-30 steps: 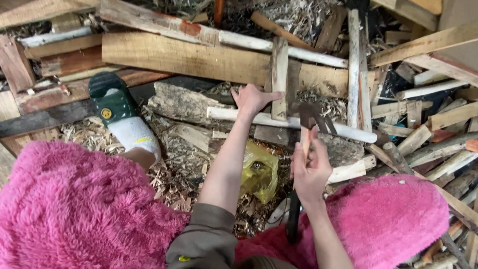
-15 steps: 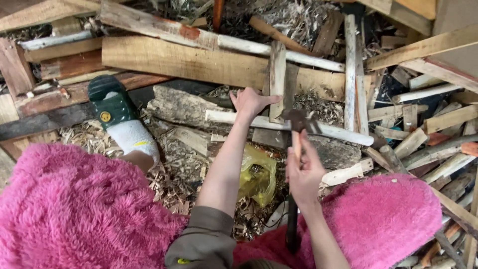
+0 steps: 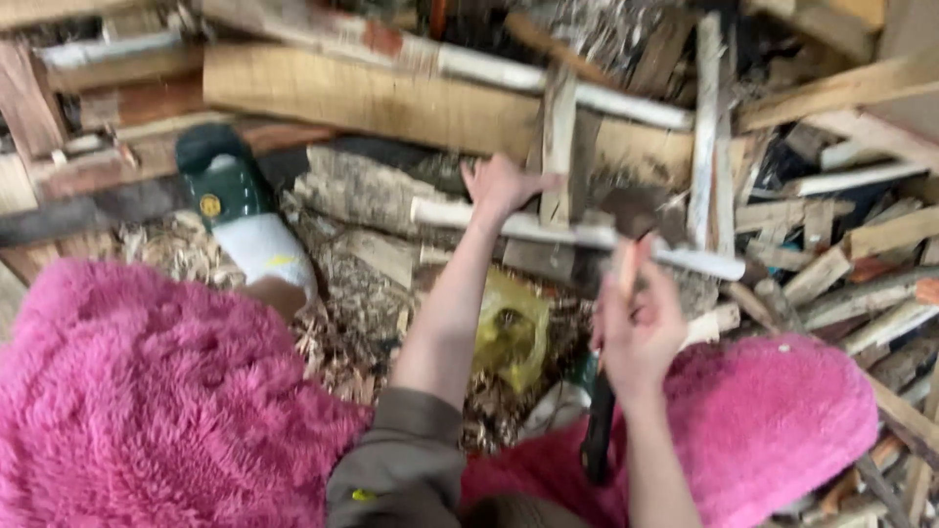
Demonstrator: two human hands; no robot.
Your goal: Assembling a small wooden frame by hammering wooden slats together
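**Hatchet and upright stick amid split wood**

Left hand (image 3: pixel 504 186): fingers spread, palm laid against an upright stick of split wood (image 3: pixel 558 147); thumb pointing toward the stick, forearm stretched forward out of a grey-brown sleeve (image 3: pixel 406 469).

Right hand (image 3: pixel 641 328): fingers curled tight around the handle of a hatchet (image 3: pixel 626 264); grip high on the pale part of the shaft, dark lower end of the handle hanging below the wrist. Hatchet head blurred, raised just above the right hand, close beside the upright stick and right of the left hand.

Upright stick: standing on a chopping block (image 3: pixel 372 196) of rough bark, directly under the left hand's fingers. White-barked branch (image 3: pixel 577 235) lying crosswise between the two hands, touching the base of the stick.

Below and between the hands: yellow plastic bag (image 3: pixel 509 328) crumpled among wood shavings (image 3: pixel 342 303).

Left of the left hand, well apart: green and white boot (image 3: pixel 240 220), toe pointing away.

Nearest, below both hands: pink fluffy fabric (image 3: pixel 147 401) over both knees.

Beyond the hands: long plank (image 3: pixel 372 98); right of the right hand, heap of split kindling (image 3: pixel 841 254).
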